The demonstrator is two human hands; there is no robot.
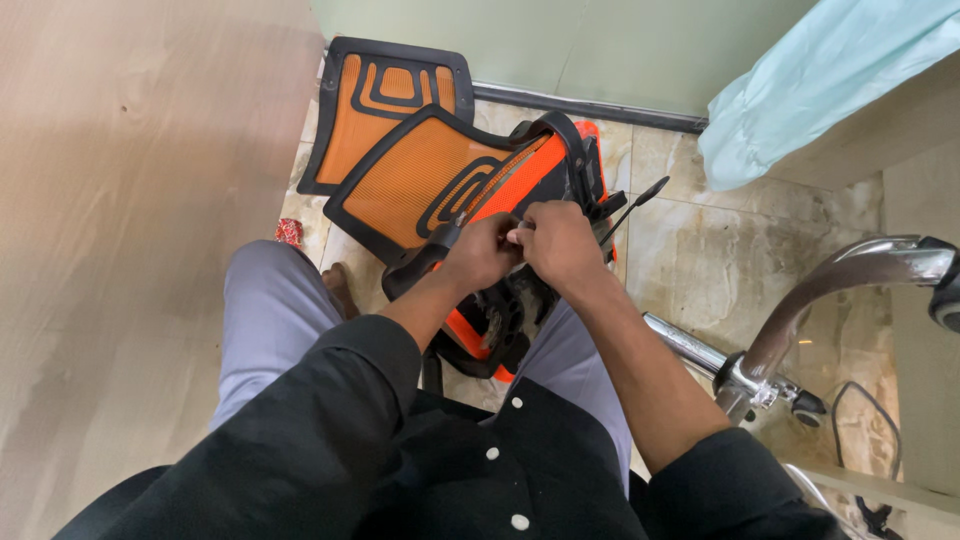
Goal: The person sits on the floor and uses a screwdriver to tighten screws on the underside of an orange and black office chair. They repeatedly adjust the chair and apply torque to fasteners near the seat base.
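An orange mesh chair back in a black frame lies tilted across my knees, with its black mechanism between my legs. My left hand grips the black frame near a small tool at its lower edge. My right hand is closed beside it on the same part, fingers touching the left hand. What the fingers pinch is hidden. A black lever sticks out to the right of my right hand.
A second orange mesh panel leans against the green wall behind. A chrome chair base with castors lies at the right on the marble floor. A wooden panel fills the left. Pale blue plastic sheeting hangs at upper right.
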